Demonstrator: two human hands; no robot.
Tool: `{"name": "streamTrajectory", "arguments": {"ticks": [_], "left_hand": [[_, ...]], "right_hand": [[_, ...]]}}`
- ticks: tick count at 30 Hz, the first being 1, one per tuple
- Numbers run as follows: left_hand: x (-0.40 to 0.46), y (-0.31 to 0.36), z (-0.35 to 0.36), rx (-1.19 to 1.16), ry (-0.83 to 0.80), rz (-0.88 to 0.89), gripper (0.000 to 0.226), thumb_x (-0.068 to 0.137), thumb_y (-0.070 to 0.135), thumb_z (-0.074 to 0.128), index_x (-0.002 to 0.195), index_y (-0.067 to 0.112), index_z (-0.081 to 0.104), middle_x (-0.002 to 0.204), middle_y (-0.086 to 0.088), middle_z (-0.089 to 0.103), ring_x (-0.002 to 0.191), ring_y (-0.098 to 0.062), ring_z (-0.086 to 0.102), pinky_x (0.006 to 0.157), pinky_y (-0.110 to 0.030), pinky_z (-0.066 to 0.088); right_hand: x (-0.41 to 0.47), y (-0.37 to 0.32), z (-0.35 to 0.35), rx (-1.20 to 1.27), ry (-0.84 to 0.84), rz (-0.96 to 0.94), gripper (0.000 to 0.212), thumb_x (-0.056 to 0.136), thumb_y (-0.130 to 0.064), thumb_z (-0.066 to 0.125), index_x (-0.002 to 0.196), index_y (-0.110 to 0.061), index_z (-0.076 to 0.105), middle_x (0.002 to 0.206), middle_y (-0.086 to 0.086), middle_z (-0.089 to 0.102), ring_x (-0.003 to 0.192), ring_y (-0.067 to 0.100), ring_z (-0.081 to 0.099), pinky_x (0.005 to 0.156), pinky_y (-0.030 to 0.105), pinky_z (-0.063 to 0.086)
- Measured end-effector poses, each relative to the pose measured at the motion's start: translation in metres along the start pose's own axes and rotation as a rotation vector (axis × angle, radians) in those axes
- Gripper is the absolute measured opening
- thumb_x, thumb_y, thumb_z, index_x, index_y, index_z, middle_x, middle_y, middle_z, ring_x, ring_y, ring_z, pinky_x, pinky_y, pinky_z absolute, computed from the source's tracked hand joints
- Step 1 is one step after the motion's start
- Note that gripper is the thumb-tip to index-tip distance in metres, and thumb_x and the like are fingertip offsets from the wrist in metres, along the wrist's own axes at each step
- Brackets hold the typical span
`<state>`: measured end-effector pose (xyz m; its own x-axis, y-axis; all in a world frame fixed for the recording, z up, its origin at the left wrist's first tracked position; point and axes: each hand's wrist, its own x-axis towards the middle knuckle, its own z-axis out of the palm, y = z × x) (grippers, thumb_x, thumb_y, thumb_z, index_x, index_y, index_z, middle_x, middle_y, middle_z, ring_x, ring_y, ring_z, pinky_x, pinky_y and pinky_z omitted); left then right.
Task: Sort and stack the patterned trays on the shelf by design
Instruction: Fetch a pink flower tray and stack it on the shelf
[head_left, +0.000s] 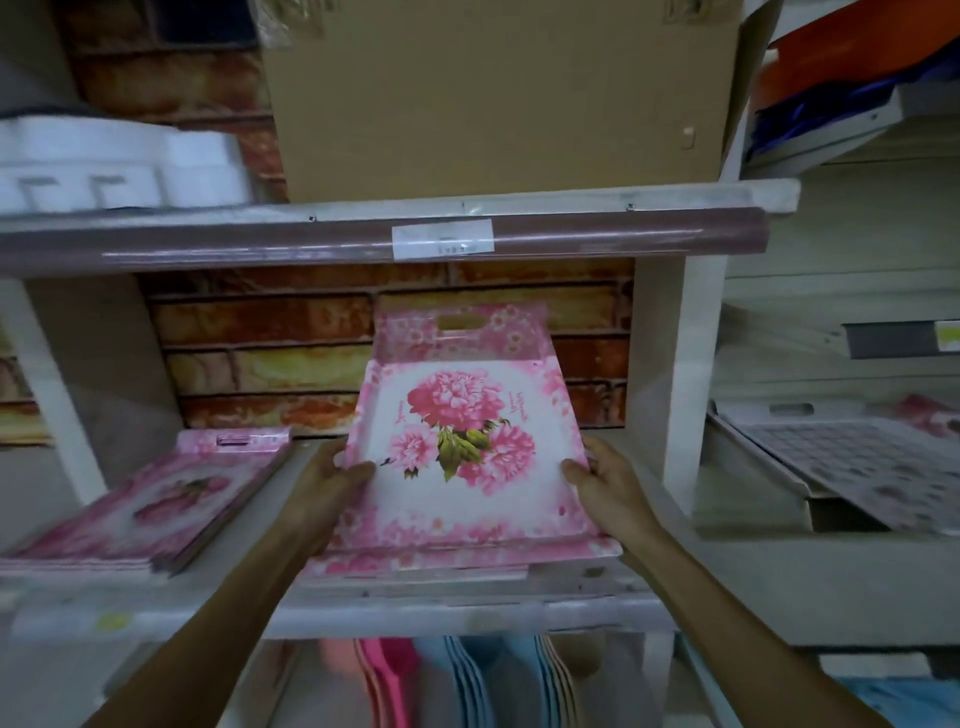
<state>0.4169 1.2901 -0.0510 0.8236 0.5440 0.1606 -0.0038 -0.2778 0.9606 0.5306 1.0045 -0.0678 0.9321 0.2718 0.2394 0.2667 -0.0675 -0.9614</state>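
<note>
Hands: our left hand (332, 475) and right hand (605, 480) each grip a side rim of the pink peony tray (462, 457), thumbs on top, fingers curled under.
Tray position: tilted, near end resting on a pink stack (415, 564) at the middle shelf (467, 613) front.
Handling: we judge it stiff, light, glossy and slippery; side rims or the far handle slot suit gripping.
Left stack (150, 509): similar pink trays, blurred.
Writing: small red script beside the flowers, and the shelf label (441, 239), both unreadable.
Far: cardboard box (493, 93) above.

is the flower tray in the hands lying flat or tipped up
Tipped up. The pink flower tray rises at its far handle end, its near edge low on the stack, held by left hand and right hand.
</note>
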Motion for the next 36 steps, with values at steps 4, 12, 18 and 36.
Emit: {"name": "streamTrajectory", "arguments": {"ticks": [4,12,18,36], "left_hand": [[0.017,-0.003,-0.009,0.053,0.033,-0.007,0.033,0.093,0.004,0.055,0.126,0.007,0.053,0.107,-0.020,0.067,0.079,-0.034,0.067,0.059,-0.034,0.055],[0.045,-0.027,-0.026,0.156,-0.009,0.024,0.032,0.082,0.015,0.057,0.113,0.010,0.061,0.099,-0.015,0.071,0.074,-0.020,0.070,0.063,-0.037,0.059],[0.057,-0.061,-0.032,0.311,-0.089,-0.010,0.038,0.093,0.019,0.050,0.130,0.011,0.055,0.115,-0.013,0.066,0.097,-0.030,0.064,0.077,-0.034,0.052],[0.089,-0.131,-0.028,0.534,-0.174,0.021,0.029,0.097,0.015,0.044,0.121,0.005,0.058,0.120,-0.018,0.066,0.103,-0.035,0.063,0.089,-0.035,0.050]], "right_hand": [[0.022,0.005,0.017,-0.020,0.001,-0.006,0.026,0.094,-0.001,0.049,0.111,-0.019,0.056,0.098,-0.010,0.067,0.082,0.001,0.063,0.058,0.010,0.049],[0.048,0.021,0.052,-0.102,0.073,0.076,0.023,0.088,-0.009,0.059,0.111,-0.009,0.061,0.103,0.004,0.068,0.088,0.020,0.066,0.069,0.026,0.051],[0.052,0.053,0.074,-0.248,0.050,0.137,0.023,0.088,-0.012,0.060,0.108,-0.009,0.069,0.106,0.006,0.071,0.092,0.022,0.066,0.082,0.029,0.051],[0.053,0.092,0.097,-0.375,0.068,0.221,0.033,0.089,-0.013,0.064,0.121,-0.008,0.067,0.122,0.007,0.067,0.097,0.011,0.056,0.086,0.015,0.039]]}}
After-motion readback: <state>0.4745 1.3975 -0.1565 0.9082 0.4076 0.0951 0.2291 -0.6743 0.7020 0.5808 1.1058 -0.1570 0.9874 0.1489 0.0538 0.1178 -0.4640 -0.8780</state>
